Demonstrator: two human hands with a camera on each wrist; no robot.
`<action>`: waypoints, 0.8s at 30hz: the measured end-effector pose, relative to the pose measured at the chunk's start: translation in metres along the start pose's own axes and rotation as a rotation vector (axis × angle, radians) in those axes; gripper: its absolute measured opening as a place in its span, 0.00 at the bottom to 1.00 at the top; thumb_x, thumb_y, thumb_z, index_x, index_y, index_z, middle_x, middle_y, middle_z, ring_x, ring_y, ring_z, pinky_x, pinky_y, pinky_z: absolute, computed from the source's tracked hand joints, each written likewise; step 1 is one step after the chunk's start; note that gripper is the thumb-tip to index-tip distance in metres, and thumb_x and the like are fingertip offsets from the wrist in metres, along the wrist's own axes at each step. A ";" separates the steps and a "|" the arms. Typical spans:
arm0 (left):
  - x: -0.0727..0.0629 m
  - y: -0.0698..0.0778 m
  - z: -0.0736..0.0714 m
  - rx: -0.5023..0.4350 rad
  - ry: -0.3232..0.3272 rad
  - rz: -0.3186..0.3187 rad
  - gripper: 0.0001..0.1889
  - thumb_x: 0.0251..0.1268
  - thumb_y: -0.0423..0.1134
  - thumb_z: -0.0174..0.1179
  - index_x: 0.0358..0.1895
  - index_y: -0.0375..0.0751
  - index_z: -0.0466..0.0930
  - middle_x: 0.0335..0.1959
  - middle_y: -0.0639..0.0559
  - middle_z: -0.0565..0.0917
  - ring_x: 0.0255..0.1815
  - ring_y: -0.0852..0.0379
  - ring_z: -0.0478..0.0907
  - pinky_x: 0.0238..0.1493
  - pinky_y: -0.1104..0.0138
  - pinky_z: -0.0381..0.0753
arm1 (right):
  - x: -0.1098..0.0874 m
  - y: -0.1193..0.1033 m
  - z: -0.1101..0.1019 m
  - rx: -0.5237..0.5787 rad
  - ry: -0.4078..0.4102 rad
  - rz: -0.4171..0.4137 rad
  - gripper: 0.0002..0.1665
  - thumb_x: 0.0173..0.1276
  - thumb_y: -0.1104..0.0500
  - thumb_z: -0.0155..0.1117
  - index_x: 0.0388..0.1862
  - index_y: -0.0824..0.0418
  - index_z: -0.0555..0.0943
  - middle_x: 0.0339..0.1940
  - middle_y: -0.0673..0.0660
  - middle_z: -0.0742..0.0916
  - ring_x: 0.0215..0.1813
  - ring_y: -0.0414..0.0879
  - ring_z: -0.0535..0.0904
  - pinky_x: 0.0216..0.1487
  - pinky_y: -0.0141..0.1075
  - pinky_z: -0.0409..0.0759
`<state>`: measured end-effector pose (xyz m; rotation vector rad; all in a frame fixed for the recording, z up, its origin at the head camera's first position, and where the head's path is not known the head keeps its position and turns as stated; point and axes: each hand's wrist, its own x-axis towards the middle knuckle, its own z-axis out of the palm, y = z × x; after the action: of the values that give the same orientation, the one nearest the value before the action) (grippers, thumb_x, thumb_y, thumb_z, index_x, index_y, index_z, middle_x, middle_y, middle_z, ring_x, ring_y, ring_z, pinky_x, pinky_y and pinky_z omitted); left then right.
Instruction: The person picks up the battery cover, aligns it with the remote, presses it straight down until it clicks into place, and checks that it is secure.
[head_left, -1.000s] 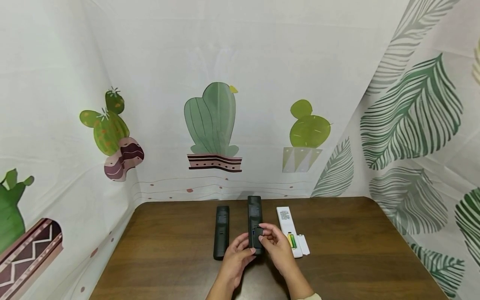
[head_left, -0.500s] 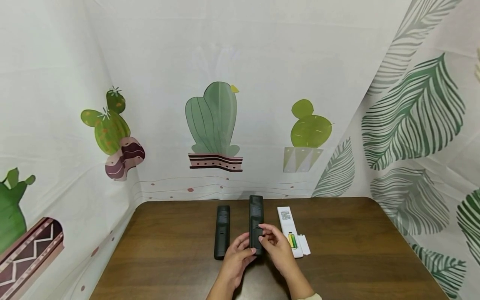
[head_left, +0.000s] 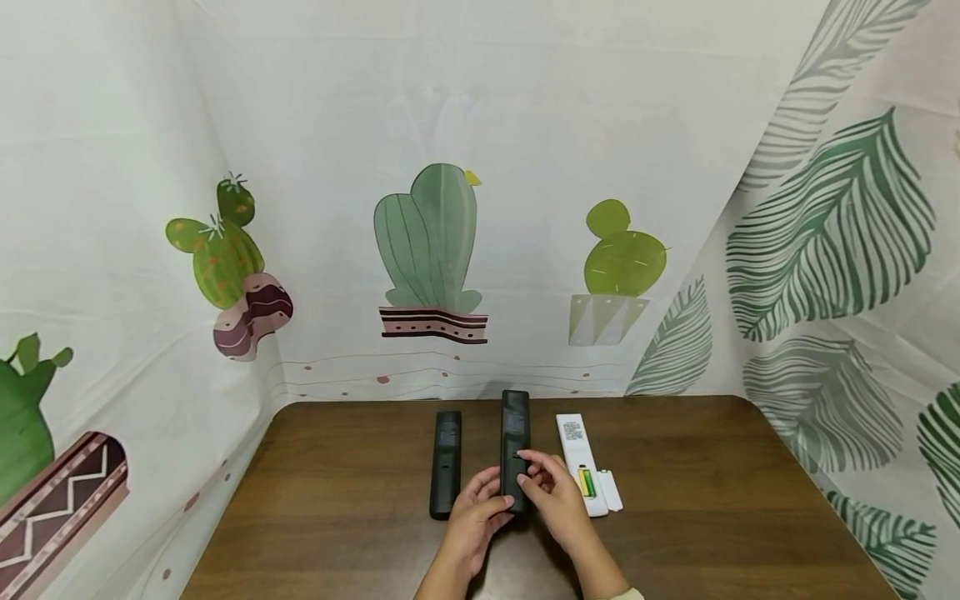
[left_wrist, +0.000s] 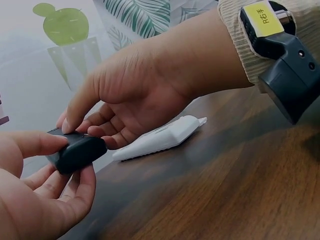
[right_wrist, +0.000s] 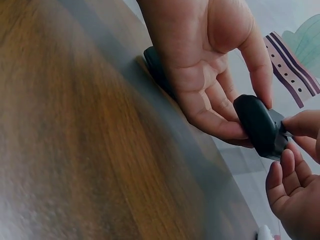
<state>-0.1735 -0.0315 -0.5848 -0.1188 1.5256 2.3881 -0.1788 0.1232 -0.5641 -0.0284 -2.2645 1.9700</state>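
Note:
A black remote control (head_left: 515, 425) stands back-side up over the table, its far end raised. My left hand (head_left: 474, 518) holds its near end, thumb on top and fingers beneath, as the left wrist view shows. With thumb and index finger, my right hand (head_left: 558, 504) pinches the black battery cover (head_left: 512, 478) on the remote's back. That cover lies along the remote; the fingers partly hide it, and whether it sits fully flush I cannot tell. In the right wrist view, the held remote's end (right_wrist: 254, 122) shows between both hands.
Another black remote (head_left: 446, 467) lies left of the hands on the brown wooden table (head_left: 330, 500). At right lies a white remote (head_left: 574, 446), its compartment uncovered with green-and-yellow batteries (head_left: 586, 482) inside. Its white cover (head_left: 611, 490) rests beside it. A printed cloth (head_left: 525, 125) hangs behind.
A second ago the battery cover stood tilted off the black remote with the compartment partly showing; now it lies down along the back. Both hands have kept nearly the same place.

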 end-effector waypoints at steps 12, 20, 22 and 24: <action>0.000 0.000 0.000 0.003 -0.002 -0.002 0.32 0.63 0.30 0.64 0.71 0.34 0.65 0.56 0.49 0.83 0.46 0.58 0.84 0.48 0.65 0.82 | -0.002 -0.004 -0.003 0.017 -0.017 -0.016 0.21 0.63 0.66 0.71 0.55 0.57 0.84 0.43 0.61 0.78 0.37 0.40 0.74 0.38 0.27 0.73; 0.000 -0.001 0.000 0.000 -0.006 0.004 0.32 0.63 0.30 0.63 0.71 0.34 0.65 0.57 0.48 0.83 0.47 0.58 0.84 0.48 0.64 0.82 | -0.002 -0.004 -0.003 0.002 -0.010 -0.026 0.21 0.63 0.66 0.71 0.56 0.58 0.84 0.43 0.61 0.79 0.37 0.39 0.73 0.38 0.27 0.73; 0.000 -0.001 0.000 0.000 -0.008 0.004 0.32 0.63 0.30 0.63 0.71 0.34 0.65 0.58 0.48 0.83 0.48 0.57 0.84 0.48 0.64 0.82 | -0.001 -0.003 -0.004 -0.003 -0.012 -0.030 0.20 0.63 0.66 0.71 0.55 0.57 0.85 0.43 0.61 0.79 0.37 0.39 0.74 0.38 0.27 0.73; 0.000 -0.001 0.000 -0.001 -0.010 0.002 0.32 0.63 0.30 0.63 0.71 0.34 0.64 0.58 0.47 0.83 0.48 0.57 0.84 0.48 0.64 0.82 | -0.001 -0.003 -0.004 -0.005 -0.013 -0.034 0.20 0.63 0.66 0.72 0.54 0.57 0.85 0.42 0.61 0.79 0.37 0.39 0.74 0.39 0.26 0.74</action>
<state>-0.1730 -0.0310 -0.5849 -0.1053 1.5205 2.3870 -0.1769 0.1268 -0.5610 0.0220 -2.2619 1.9538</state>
